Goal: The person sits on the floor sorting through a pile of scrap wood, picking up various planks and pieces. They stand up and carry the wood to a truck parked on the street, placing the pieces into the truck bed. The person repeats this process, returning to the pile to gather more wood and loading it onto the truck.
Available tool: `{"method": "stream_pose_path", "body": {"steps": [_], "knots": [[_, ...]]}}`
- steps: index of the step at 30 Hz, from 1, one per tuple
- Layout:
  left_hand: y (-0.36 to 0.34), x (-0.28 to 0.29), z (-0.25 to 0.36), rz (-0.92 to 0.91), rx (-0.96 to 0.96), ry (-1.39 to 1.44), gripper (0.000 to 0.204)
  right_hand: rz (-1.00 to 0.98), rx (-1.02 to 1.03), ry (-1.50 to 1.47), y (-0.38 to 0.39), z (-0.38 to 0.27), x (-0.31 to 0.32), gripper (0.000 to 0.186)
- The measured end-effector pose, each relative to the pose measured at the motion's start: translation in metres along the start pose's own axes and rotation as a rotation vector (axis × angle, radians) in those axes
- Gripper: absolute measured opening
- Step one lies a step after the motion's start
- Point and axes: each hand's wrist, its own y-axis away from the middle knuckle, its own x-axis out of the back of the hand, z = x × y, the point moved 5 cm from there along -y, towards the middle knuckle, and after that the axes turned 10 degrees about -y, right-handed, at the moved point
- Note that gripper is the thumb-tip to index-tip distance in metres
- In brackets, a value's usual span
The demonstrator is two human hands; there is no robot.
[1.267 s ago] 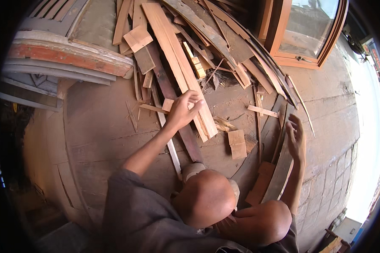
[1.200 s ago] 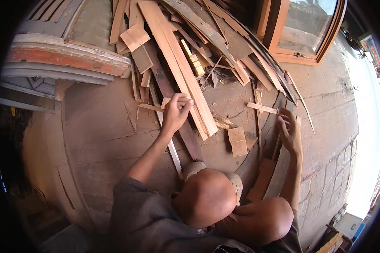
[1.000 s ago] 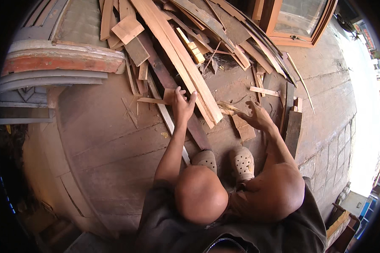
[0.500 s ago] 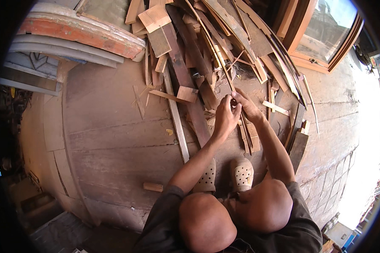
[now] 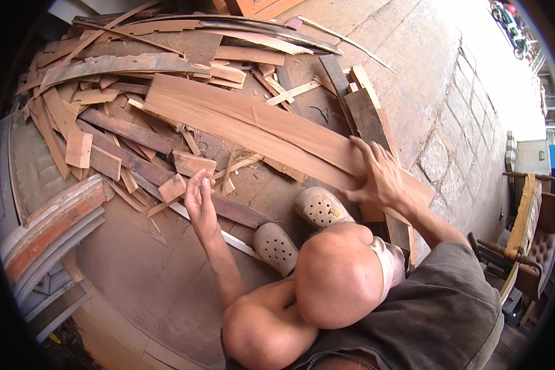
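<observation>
A long, wide reddish-brown wooden plank (image 5: 253,126) slants across the scrap pile, its near end in front of my right knee. My right hand (image 5: 382,176) grips that near end across its width, fingers over the far edge and thumb at the near edge. My left hand (image 5: 200,200) is apart from the plank, palm partly turned up with fingers loosely bent and nothing visible in it. Just beyond its fingertips lie a short wooden offcut (image 5: 193,164) and a small wood block (image 5: 172,188).
Strips and boards (image 5: 129,65) are heaped at the far left. A dark board (image 5: 367,114) lies right of the plank. My clogs (image 5: 275,246) stand on the floor below it. An old painted frame (image 5: 58,213) is at the left, a tufted chair (image 5: 539,243) at the right.
My view has swung to the right. The hands, together on a thin strip before, are now apart; the strip is no longer in them, and my right hand holds the wide plank.
</observation>
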Motion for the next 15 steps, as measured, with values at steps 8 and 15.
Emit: {"method": "stream_pose_path", "body": {"steps": [8,15], "knots": [[-0.044,-0.058,0.119,-0.411,-0.258,-0.411,0.032,0.261,-0.424,0.139,0.212,0.085,0.004,0.116],[-0.007,-0.182,0.064,-1.519,-0.633,-1.415,0.051,0.275,-0.417,0.081,0.258,0.139,-0.055,0.097]]}}
